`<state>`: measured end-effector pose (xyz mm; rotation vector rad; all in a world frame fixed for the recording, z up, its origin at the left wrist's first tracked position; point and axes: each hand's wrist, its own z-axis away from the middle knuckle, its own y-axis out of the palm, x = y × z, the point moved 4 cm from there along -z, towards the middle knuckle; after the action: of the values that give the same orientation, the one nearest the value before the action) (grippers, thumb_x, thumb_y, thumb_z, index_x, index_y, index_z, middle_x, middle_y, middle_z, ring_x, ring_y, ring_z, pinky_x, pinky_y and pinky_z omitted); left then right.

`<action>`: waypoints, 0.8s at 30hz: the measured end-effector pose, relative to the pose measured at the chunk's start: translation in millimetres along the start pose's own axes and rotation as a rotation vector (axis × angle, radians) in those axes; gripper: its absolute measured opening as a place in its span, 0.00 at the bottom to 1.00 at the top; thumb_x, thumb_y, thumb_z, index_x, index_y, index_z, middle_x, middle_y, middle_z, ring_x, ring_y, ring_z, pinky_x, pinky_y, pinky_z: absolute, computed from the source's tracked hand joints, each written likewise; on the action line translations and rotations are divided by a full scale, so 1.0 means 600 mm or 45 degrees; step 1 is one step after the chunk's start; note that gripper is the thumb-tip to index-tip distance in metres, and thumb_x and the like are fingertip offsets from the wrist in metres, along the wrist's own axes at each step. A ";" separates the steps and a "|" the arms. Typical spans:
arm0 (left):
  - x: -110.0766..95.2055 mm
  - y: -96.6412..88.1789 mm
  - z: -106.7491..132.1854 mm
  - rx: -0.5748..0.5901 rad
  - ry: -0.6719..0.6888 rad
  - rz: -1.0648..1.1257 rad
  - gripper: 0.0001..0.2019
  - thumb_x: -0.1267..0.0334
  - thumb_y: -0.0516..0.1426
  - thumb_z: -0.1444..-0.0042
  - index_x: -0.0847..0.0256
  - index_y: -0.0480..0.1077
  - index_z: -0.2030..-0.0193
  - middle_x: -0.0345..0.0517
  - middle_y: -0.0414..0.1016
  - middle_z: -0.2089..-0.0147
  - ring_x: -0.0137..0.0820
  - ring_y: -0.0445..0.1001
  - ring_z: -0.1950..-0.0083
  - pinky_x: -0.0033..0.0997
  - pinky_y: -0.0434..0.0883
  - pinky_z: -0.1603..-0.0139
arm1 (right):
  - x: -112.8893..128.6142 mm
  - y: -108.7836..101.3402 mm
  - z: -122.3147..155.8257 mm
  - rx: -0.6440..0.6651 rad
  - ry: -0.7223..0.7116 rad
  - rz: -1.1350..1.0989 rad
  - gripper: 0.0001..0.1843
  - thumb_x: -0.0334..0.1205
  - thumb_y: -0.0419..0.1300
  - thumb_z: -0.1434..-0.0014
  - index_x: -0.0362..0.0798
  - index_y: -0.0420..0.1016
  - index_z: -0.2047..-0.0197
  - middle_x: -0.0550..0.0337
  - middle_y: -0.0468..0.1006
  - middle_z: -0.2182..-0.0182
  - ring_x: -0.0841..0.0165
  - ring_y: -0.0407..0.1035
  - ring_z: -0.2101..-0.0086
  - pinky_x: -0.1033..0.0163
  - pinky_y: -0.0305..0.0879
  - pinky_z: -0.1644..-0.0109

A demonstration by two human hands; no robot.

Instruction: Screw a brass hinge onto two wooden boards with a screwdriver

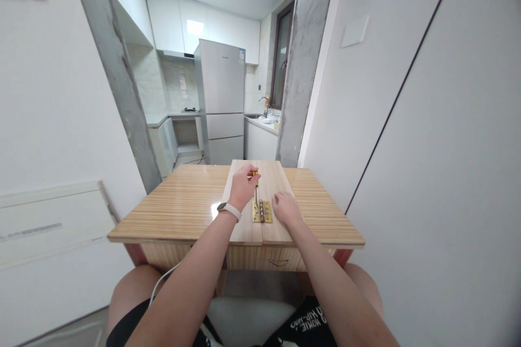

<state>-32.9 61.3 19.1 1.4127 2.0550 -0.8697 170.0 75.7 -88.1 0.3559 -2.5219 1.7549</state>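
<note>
A screwdriver (256,191) with a yellow and black handle stands nearly upright. My left hand (245,179) pinches its handle, and the shaft runs down to a brass-coloured hinge (262,211). That hinge lies opened flat across the seam between two pale wooden boards (268,176) set side by side. Whether the tip sits in a screw is too small to tell. My right hand (286,207) rests on the right board, just right of the hinge. Its fingers are curled, and whatever they may hold is hidden.
Under the boards is a wood-grain table (183,200) with a handled drawer (279,263) in front. A pillar and wall (407,146) rise close on the right. Beyond stand a grey fridge (223,81) and a sink counter (262,135). A white cable (160,282) hangs at the left knee.
</note>
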 end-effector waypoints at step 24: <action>-0.011 0.010 0.009 0.008 0.087 -0.011 0.08 0.72 0.61 0.35 0.56 0.78 0.53 0.47 0.78 0.52 0.33 0.80 0.54 0.33 0.82 0.54 | -0.003 0.003 -0.001 -0.008 -0.014 0.003 0.16 0.44 0.53 0.25 0.50 0.82 0.53 0.48 0.82 0.50 0.59 0.71 0.46 0.59 0.57 0.37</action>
<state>-24.8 54.7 18.6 1.4569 2.1122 -0.8429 171.1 77.0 -89.9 0.3639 -2.5357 1.7506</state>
